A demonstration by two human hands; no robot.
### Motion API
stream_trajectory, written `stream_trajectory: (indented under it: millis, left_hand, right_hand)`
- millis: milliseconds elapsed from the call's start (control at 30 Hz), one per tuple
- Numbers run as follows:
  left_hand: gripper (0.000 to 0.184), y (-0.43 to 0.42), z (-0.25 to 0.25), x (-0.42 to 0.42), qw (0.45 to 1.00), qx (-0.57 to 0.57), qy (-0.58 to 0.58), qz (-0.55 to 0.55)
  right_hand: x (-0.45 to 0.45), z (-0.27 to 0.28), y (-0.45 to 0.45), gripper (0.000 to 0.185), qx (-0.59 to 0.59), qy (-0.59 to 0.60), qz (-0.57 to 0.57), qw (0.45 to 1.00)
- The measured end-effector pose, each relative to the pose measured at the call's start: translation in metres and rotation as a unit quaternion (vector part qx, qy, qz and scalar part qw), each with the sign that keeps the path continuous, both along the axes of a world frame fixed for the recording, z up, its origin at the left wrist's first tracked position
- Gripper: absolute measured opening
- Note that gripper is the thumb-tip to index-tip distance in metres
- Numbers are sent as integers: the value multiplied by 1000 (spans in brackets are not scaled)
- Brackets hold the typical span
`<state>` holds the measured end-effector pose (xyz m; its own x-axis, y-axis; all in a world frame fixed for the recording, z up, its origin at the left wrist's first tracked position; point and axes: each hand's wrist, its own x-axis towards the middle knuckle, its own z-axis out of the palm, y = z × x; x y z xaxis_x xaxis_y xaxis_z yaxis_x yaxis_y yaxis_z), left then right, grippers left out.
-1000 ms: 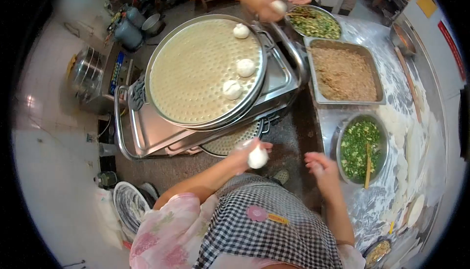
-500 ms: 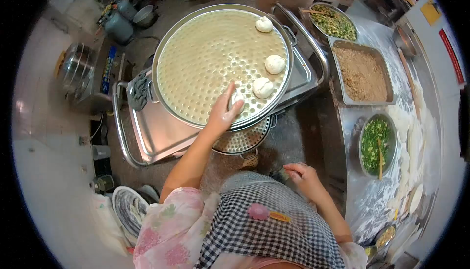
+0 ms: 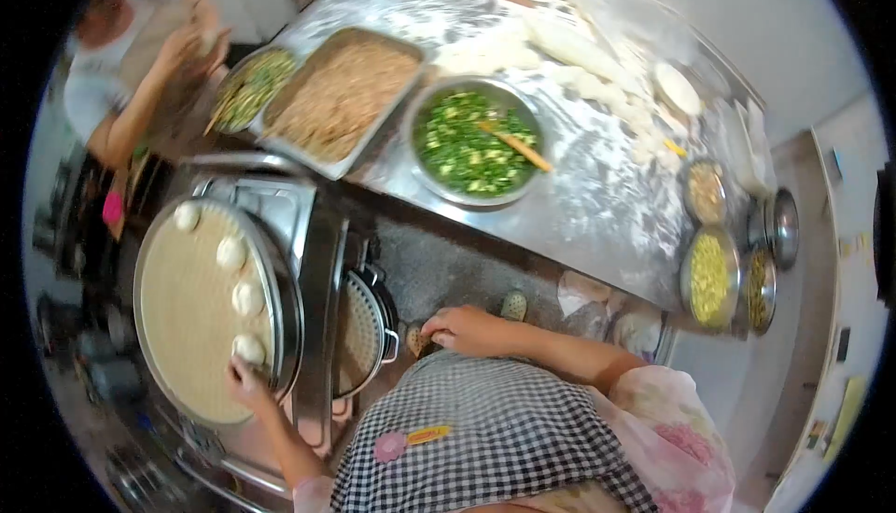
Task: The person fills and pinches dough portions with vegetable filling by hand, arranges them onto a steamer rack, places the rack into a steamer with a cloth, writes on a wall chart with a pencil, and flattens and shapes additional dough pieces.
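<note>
On the left, my left hand (image 3: pixel 246 386) is at the near edge of a large round perforated steamer tray (image 3: pixel 182 345). Its fingers are just behind a white filled bun (image 3: pixel 248 349), apart and not wrapped round it; I cannot tell if they still touch it. Three more buns form a curved row along the tray's right side, the nearest being a bun (image 3: pixel 247 298). My right hand (image 3: pixel 457 330) hangs in front of the checked apron (image 3: pixel 467 420), fingers curled together, with nothing visible in them.
A floury metal worktable (image 3: pixel 597 224) holds a bowl of chopped greens (image 3: pixel 476 144), a rectangular pan of brown filling (image 3: pixel 345 93) and a bowl of mixed filling (image 3: pixel 252 88). Another perforated steamer (image 3: pixel 364 336) stands below the trolley. A co-worker (image 3: pixel 140 65) handles dough at upper left.
My view has swung right towards the worktable, so the tray now appears at the left. The bun under my left hand is now uncovered on the tray, with the hand drawn back from it.
</note>
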<state>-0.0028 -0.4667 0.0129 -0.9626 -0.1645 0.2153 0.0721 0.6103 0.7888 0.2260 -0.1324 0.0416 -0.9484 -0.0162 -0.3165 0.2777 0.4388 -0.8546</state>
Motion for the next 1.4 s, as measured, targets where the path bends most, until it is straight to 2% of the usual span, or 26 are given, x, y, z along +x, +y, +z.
stream_trajectory:
  millis: [33,133,233,267,300,333,400,433,467,567,667,767,833,867,933,1033,1133,1167,1267,1300,1400]
  left_hand:
    - [33,-5,-1,-4,997,56,-47,10]
    - [33,17,-5,-17,976,-130,174,20]
    - [31,151,23,3,979,20,143,-141]
    - [29,226,48,34,937,74,167,-297]
    - [31,275,50,47,902,-42,176,-391]
    - [35,341,61,82,853,-49,146,-499]
    - [42,457,60,143,700,-28,157,-696]
    - [43,510,64,172,642,-83,121,-753]
    - [42,557,47,195,606,-70,182,-771]
    - [37,675,20,263,605,-35,138,-783]
    - [35,742,-5,298,601,-124,172,-770]
    - [33,757,-19,298,579,-130,175,-786]
    - [32,735,-18,283,587,-90,158,-789]
    - [32,716,-12,274,592,-70,150,-788]
    - [37,658,-3,252,611,-116,164,-766]
    - [43,577,-26,226,635,-166,120,-745]
    - [45,564,-20,239,674,-114,207,-700]
    - [36,570,-15,247,685,-96,208,-692]
    - [26,586,-40,244,647,-36,181,-740]
    - [19,582,-44,243,644,-45,182,-741]
    - [17,554,-44,232,628,-116,151,-755]
  right_hand:
    - [8,-2,7,24,7,2,-14,1000]
    - [48,3,51,24,2,29,-83,996]
    - [104,-1,97,24,3,34,-167,985]
    - [122,-4,111,24,4,32,-192,981]
    - [141,-4,125,25,2,32,-229,973]
    - [161,-1,138,25,0,30,-264,964]
    - [199,3,157,24,1,21,-322,946]
    - [217,7,166,24,8,13,-347,938]
    - [233,10,173,23,16,5,-371,928]
    - [273,22,193,23,-26,-20,-413,910]
    - [304,18,207,28,-24,-4,-423,906]
    - [315,22,225,27,-49,-32,-410,910]
    - [316,12,234,25,-61,1,-410,910]
    - [315,9,239,24,-68,18,-407,911]
    - [307,14,254,24,-52,7,-371,927]
    - [288,5,270,24,-64,3,-329,942]
    - [265,4,275,23,-57,8,-286,957]
    - [258,5,274,23,-50,13,-272,961]
    - [246,15,277,23,-7,24,-239,971]
    - [245,19,278,23,9,26,-229,973]
    - [247,25,281,23,18,-4,-233,972]
